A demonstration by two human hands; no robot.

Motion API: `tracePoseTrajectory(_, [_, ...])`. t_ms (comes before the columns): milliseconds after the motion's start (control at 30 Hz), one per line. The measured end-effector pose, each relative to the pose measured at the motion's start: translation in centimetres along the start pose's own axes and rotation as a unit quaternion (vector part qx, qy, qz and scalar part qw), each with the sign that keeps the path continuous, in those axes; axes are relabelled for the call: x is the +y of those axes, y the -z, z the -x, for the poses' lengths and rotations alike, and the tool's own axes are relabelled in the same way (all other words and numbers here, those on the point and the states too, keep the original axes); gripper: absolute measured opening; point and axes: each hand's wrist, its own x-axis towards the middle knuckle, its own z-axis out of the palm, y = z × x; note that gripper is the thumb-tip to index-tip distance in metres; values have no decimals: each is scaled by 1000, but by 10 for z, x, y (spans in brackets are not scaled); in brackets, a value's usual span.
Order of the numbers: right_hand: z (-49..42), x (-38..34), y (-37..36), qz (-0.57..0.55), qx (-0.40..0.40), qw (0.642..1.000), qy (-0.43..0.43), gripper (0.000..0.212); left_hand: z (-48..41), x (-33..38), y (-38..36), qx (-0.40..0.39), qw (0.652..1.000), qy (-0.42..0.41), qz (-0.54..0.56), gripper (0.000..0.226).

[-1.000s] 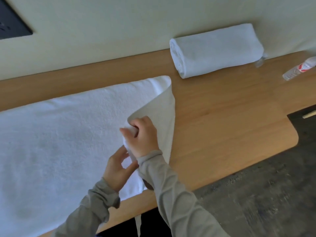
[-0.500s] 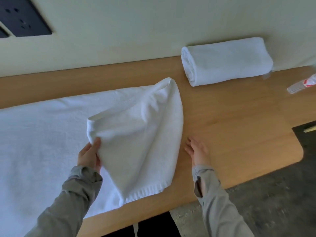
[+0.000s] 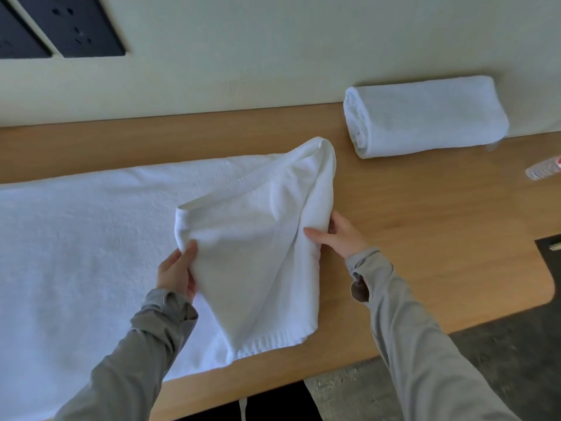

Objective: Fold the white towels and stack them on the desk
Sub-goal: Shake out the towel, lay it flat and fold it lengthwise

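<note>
Moved: right hand (image 3: pixel 340 238), off the bare desk (image 3: pixel 425 238) onto the white towel's (image 3: pixel 91 238) folded edge, pinching it.
Left hand (image 3: pixel 176 271): pinches the lifted corner.

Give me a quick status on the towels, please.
Left hand pinches lifted corner of spread towel; right hand grips its right fold. Rolled towel apart by wall. Bottle far right, not obstructing.

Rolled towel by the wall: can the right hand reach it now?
Probably yes. Only bare desk lies between the right hand and the rolled towel, nothing blocking. But it is gripping the half-folded towel, so it must let go first.
</note>
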Motion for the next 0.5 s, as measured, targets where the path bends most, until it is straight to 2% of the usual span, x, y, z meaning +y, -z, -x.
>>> tracePoseTrajectory(200, [12,-9,6,0,12,998,56,40,-2,-1,1,5,1000,-3,5,21])
tracePoseTrajectory(267, [17,-16,17,114,14,992,49,39,-2,-1,0,6,1000,-6,4,22])
tracePoseTrajectory(367, [26,-16,44,353,52,934,-17,48,-2,-1,0,11,1000,-13,3,21])
tracePoseTrajectory(434, [40,-3,62,418,62,902,-84,46,-3,-2,2,15,1000,-21,2,12])
tracePoseTrajectory(500, [60,24,71,422,75,891,-147,38,-4,-4,3,17,999,-29,-2,8])
